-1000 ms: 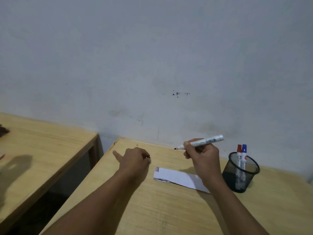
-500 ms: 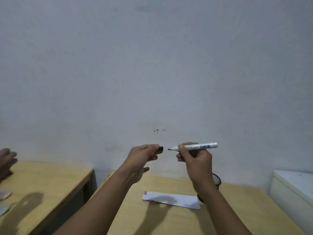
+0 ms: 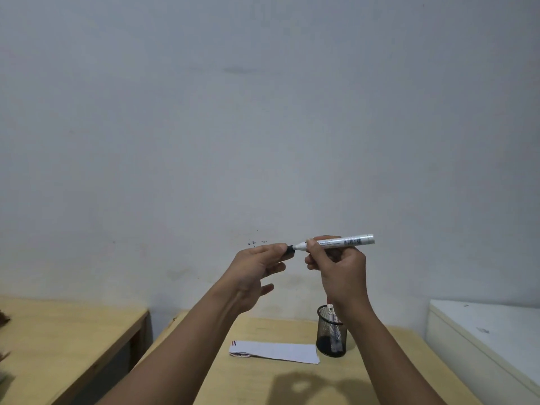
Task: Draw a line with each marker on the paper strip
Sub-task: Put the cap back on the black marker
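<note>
here the right hand (image 3: 340,270) is pinching a light, rigid whiteboard marker (image 3: 339,242) mid-barrel, while the left hand (image 3: 257,267) is pinching its black cap (image 3: 289,250) at nine o'clock of the tip.

Both hands raised — left hand (image 3: 257,266) pinching, right hand (image 3: 336,267) fisted.

Both my forearms come up from the bottom edge bare, no sleeve showing anywhere along them. My left hand (image 3: 257,267) carries no ring, no watch, no band at the wrist. My right hand (image 3: 339,273) is just as plain: bare knuckles, bare wrist, nothing strapped on. Short nails on the fingers I can see. No gloves, no tape, no marks on either arm.
</note>
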Tool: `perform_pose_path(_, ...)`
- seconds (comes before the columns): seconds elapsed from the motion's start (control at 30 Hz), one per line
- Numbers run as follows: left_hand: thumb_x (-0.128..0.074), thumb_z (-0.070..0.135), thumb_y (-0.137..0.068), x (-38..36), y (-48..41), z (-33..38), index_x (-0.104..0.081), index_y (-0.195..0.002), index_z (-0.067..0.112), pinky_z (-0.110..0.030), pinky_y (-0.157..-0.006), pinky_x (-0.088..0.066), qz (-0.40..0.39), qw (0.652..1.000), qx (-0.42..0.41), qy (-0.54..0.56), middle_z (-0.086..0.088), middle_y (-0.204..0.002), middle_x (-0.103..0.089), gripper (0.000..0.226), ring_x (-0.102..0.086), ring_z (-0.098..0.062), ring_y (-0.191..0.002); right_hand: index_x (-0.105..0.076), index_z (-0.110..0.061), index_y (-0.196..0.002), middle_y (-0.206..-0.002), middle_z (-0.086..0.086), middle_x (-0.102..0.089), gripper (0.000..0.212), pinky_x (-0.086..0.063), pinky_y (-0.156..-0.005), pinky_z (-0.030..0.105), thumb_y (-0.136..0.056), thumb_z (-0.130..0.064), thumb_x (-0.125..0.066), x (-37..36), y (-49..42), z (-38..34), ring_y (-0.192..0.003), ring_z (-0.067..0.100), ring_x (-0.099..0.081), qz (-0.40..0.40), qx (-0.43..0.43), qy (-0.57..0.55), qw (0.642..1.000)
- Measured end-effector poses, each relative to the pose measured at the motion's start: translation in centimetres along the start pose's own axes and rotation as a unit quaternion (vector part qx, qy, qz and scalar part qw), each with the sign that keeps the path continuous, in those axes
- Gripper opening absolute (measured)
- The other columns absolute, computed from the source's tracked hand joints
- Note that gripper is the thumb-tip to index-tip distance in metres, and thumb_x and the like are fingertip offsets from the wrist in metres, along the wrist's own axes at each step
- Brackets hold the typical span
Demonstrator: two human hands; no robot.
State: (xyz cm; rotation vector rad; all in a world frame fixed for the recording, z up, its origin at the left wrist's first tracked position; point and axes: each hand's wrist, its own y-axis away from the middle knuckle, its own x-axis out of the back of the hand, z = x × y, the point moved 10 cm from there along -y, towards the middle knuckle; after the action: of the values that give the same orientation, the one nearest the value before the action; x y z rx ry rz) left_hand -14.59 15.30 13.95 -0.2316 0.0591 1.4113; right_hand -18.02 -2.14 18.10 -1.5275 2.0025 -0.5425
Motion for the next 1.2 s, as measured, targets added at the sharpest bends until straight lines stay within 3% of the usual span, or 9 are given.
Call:
perform_pose_path(0.2,-0.083,0.025,-0.076,-1.6,1.1,2.2,-0.078,-0.1,0.015,-0.041,-0.088,-0.041,0.006,0.999,-0.048,0.022,0.004,-0.095,-0.076,0.027,-0.063,-0.016,-0.104,-0.078,-0.012,-0.087,-0.074,0.005,-0.077,0.014,-0.058,-0.067,0.028,-0.091,-0.024,-0.073,0.1,0.1,-1.4,-0.066,0.012,-0.067,-0.018,-0.003,-0.003,1.0)
perform_pose_path(0.4,-0.085,0.012,-0.075,-1.8,2.0,3.5,-0.077,-0.095,0.004,-0.018,-0.073,-0.05,0.046,0.986,-0.155,-0.031,-0.002,-0.083,-0.078,0.023,-0.072,-0.009,-0.083,-0.079,-0.01,-0.083,-0.074,0.004,-0.072,0.031,-0.048,-0.068,0.033,-0.078,-0.041,-0.077,0.1,0.9,2.4,-0.073,0.018,-0.06,-0.033,-0.131,-0.087,0.987)
perform_pose_path(0.5,-0.086,0.017,-0.075,-2.5,2.2,4.0,-0.078,-0.091,0.012,-0.026,-0.081,-0.057,0.067,0.971,-0.208,-0.097,0.0,-0.083,-0.079,0.019,-0.074,-0.011,-0.085,-0.07,-0.012,-0.111,-0.105,0.006,-0.071,0.068,-0.048,-0.076,0.035,-0.061,-0.058,-0.08,1.5,1.8,5.7,-0.088,0.017,-0.063,0.022,-0.217,-0.081,0.973)
perform_pose_path(0.6,-0.087,0.028,-0.073,-3.6,1.9,4.7,-0.076,-0.088,0.026,-0.035,-0.088,-0.051,0.096,0.945,-0.261,-0.173,0.011,-0.077,-0.078,0.019,-0.071,-0.001,-0.081,-0.036,-0.032,-0.149,-0.136,-0.002,-0.043,0.102,-0.049,-0.093,0.04,-0.064,-0.06,-0.085,4.1,2.1,7.0,-0.114,0.018,-0.052,0.127,-0.207,-0.004,0.97)
perform_pose_path(0.67,-0.086,0.037,-0.072,-4.0,1.2,4.7,-0.073,-0.081,0.032,-0.039,-0.093,-0.038,0.121,0.92,-0.279,-0.247,0.022,-0.074,-0.075,0.016,-0.067,0.007,-0.08,-0.053,-0.034,-0.138,-0.135,-0.009,-0.041,0.072,-0.054,-0.09,0.037,-0.074,-0.051,-0.083,5.1,1.6,5.8,-0.116,0.013,-0.053,0.133,-0.109,0.058,0.983)
perform_pose_path(0.77,-0.083,0.042,-0.074,-4.7,-0.2,4.2,-0.071,-0.082,0.035,-0.034,-0.086,-0.026,0.142,0.893,-0.28,-0.322,0.025,-0.072,-0.071,0.016,-0.061,0.015,-0.081,-0.072,-0.034,-0.107,-0.115,-0.017,-0.064,0.019,-0.045,-0.081,0.022,-0.089,-0.028,-0.076,4.0,0.4,4.7,-0.107,0.006,-0.061,0.013,0.014,0.165,0.986)
perform_pose_path(0.9,-0.081,0.042,-0.076,-6.4,-2.9,2.1,-0.07,-0.086,0.036,-0.038,-0.087,-0.029,0.117,0.895,-0.258,-0.343,0.024,-0.073,-0.071,0.016,-0.063,0.014,-0.081,-0.07,-0.033,-0.093,-0.092,-0.016,-0.072,0.016,-0.041,-0.072,0.003,-0.088,-0.019,-0.076,4.6,-0.9,5.6,-0.088,-0.002,-0.065,-0.048,0.061,0.28,0.957)
perform_pose_path(1.0,-0.081,0.05,-0.074,-7.3,-5.2,-0.2,-0.066,-0.108,0.04,-0.04,-0.088,-0.031,0.09,0.896,-0.245,-0.36,0.024,-0.087,-0.072,0.038,-0.064,0.007,-0.089,-0.07,-0.023,-0.092,-0.085,-0.015,-0.072,0.01,-0.041,-0.067,0.001,-0.088,-0.016,-0.076,6.7,-2.4,7.5,-0.08,-0.008,-0.064,-0.035,0.044,0.296,0.954)
perform_pose_path(1.2,-0.076,0.064,-0.069,-7.7,-10.7,-8.5,-0.049,-0.133,0.041,-0.039,-0.093,-0.025,0.024,0.811,-0.174,-0.558,0.019,-0.123,-0.062,0.073,-0.05,-0.008,-0.12,-0.059,-0.022,-0.119,-0.091,-0.009,-0.071,0.034,-0.047,-0.068,0.003,-0.091,-0.01,-0.073,12.4,-5.9,11.3,-0.082,-0.007,-0.067,0.037,0.014,0.29,0.956)
